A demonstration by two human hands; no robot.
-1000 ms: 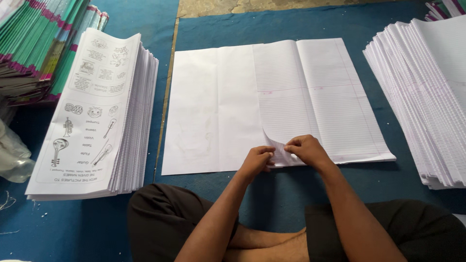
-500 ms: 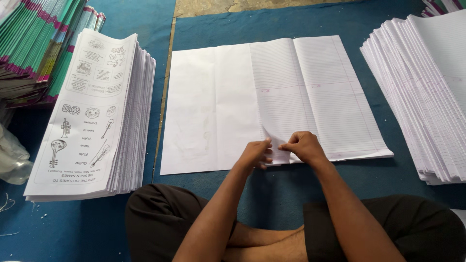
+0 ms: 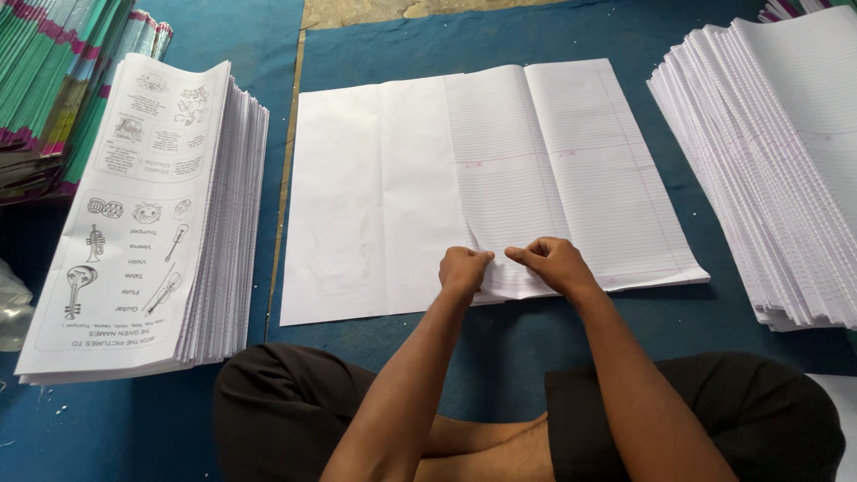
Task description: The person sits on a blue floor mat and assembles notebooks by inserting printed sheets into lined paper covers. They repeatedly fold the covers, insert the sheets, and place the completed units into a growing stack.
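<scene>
A thin stack of white ruled sheets (image 3: pixel 571 170) lies opened out on a plain white cover sheet (image 3: pixel 357 196) on the blue mat. My left hand (image 3: pixel 464 268) and my right hand (image 3: pixel 549 263) meet at the stack's near edge, by its left side. Both pinch the edge of the ruled sheets between thumb and fingers, knuckles nearly touching. The pinched corner is lifted slightly off the cover sheet. My forearms reach out over my crossed legs in dark trousers (image 3: pixel 277 402).
A tall pile of printed picture covers (image 3: pixel 143 214) stands at the left, with green-edged booklets (image 3: pixel 54 80) behind it. A high pile of ruled sheets (image 3: pixel 777 161) fills the right. Bare blue mat (image 3: pixel 500 36) shows beyond the sheets.
My hands have drawn closer together on the near edge of the ruled sheets, and the lifted flap of paper between them has flattened.
</scene>
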